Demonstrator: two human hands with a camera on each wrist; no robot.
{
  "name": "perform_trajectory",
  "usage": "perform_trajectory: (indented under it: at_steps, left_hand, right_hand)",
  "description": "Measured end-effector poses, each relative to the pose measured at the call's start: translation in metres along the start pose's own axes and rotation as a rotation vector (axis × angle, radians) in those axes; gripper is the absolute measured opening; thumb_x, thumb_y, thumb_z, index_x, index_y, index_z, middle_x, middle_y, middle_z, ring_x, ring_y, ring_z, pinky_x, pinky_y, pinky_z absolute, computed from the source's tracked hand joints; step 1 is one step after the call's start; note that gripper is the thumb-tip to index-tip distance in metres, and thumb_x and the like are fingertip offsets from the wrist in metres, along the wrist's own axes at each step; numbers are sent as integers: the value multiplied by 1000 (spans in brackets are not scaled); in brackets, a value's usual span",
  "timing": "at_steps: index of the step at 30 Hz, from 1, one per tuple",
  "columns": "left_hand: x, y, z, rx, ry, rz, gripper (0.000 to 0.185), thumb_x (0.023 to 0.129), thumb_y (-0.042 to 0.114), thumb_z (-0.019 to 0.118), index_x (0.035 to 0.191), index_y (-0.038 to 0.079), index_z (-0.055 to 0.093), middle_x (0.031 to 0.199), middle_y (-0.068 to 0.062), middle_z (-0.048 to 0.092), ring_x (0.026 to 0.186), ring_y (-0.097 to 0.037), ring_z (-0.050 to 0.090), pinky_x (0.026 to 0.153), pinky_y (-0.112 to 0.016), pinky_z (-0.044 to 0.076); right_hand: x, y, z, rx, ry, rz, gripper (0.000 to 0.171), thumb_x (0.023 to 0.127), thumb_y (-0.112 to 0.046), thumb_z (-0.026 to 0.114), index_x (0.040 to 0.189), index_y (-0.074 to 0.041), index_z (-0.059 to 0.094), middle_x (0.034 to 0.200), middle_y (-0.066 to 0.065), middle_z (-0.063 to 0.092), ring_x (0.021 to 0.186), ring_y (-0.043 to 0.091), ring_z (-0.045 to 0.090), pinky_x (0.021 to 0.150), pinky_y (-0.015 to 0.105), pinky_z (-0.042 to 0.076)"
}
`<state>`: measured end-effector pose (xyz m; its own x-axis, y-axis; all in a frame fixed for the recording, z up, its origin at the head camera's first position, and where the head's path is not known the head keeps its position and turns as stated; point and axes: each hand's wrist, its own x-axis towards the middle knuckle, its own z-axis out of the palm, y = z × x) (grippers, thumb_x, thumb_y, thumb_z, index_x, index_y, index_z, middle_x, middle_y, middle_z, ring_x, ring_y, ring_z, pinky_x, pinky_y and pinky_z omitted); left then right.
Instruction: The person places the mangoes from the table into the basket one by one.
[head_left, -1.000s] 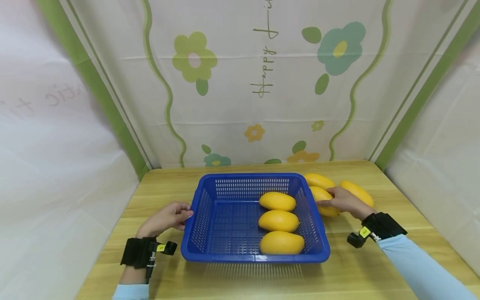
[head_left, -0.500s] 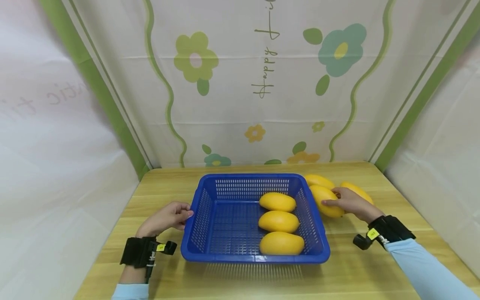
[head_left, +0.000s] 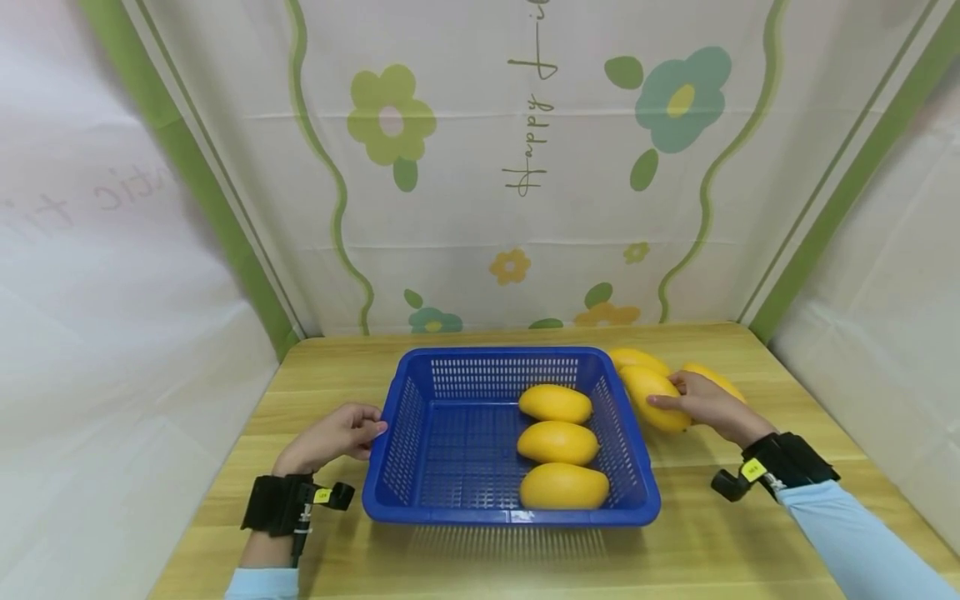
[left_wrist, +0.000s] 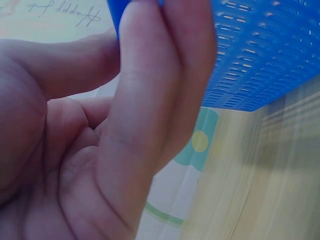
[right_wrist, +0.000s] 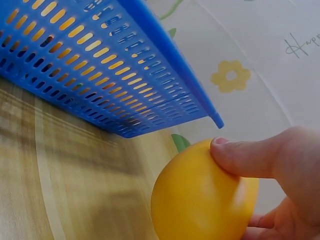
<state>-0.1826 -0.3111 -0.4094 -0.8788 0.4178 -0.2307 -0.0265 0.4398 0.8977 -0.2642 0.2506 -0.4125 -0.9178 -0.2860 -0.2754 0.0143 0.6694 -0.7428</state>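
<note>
left hand (head_left: 333, 435) at 9 o'clock of the blue basket (head_left: 450, 508), fingers curled over its left rim, gripping it on the wooden worktop (head_left: 705, 533). inside the basket, along its 3 o'clock side, three mangoes (head_left: 558, 442) lie in a row. right hand (head_left: 705, 404) just past the basket's 3 o'clock wall, thumb and fingers wrapped round a yellow mango (head_left: 654, 398), with two more mangoes (head_left: 637, 360) lying close by at its 12 to 3 o'clock.
</note>
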Motion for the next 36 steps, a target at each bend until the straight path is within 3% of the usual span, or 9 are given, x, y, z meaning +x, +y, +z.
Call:
perform_trajectory:
  at_steps: [7, 17, 36]
  left_hand:
    - [1, -1, 0, -12, -7, 2, 22, 106, 17, 49, 98, -3, 55, 78, -1, 56, 64, -9, 53, 64, -27, 56]
    - [2, -4, 0, -8, -7, 5, 23, 106, 17, 49, 101, -4, 56, 82, -3, 62, 67, -10, 57, 66, -30, 59]
    - [2, -5, -2, -17, -12, 4, 25, 106, 17, 49, 104, -6, 57, 84, -4, 64, 69, -12, 61, 72, -36, 62]
  right_hand:
    - [-2, 1, -3, 26, 11, 5, 69, 96, -41, 64, 132, 12, 38, 110, 19, 57, 86, 22, 55, 71, 35, 52]
    - [-5, -2, -6, 7, 4, -27, 72, 99, -41, 60, 140, 12, 32, 132, 34, 53, 98, 24, 60, 75, 32, 51]
    - [-16, -22, -7, 8, 6, -68, 80, 99, -42, 60, 147, 12, 24, 133, 34, 54, 100, 24, 62, 78, 31, 52]
